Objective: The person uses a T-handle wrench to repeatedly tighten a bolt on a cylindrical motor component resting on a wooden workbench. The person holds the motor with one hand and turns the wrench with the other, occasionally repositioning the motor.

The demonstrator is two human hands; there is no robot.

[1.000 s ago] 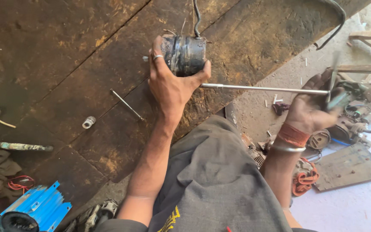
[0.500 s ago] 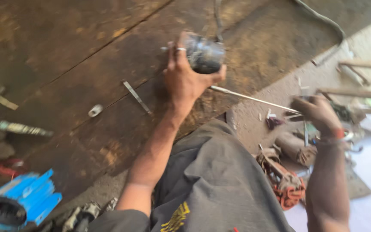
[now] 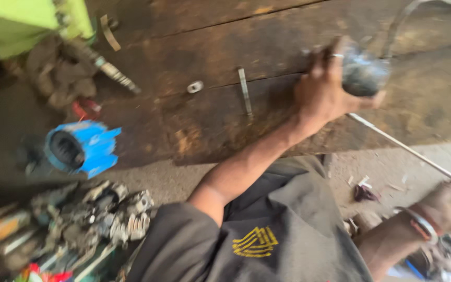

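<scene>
View: head camera, looking down; the frame is blurring with motion.
Landmark: dark cylindrical motor body [image 3: 362,73], resting on the stained wooden counter [image 3: 194,130]. All places below are given relative to it.
Left hand [image 3: 323,91]: it is wrapping the motor body from the near-left side, fingers curling over the top and thumb pressing the near face. The grip is closing firmly on the housing; judged purpose, bracing it against the counter so it is not rolling.
Ring: a band is showing on one finger of the left hand.
Thin metal rod [image 3: 411,151]: it is running from just below the motor body down toward the lower right, off the counter edge.
Right hand [image 3: 447,209]: it is sitting well to the lower right of the motor body, near the far end of the rod, wearing bangles at the wrist. It is blurring and partly cut by the frame edge; whether its grip is closing on the rod cannot be told.
Cable [image 3: 400,23]: it is rising from behind the motor body toward the top edge.
Flat metal strip [image 3: 244,91]: lying to the left of the motor body, apart from the hand.
Small washer [image 3: 194,86]: lying further left, beyond the strip.
Blue finned housing [image 3: 79,149]: well to the lower left, open end facing up; its interior is appearing dark, contents not discernible.
Scrap pile [image 3: 79,224]: mixed metal parts, far lower left, on the floor.
</scene>
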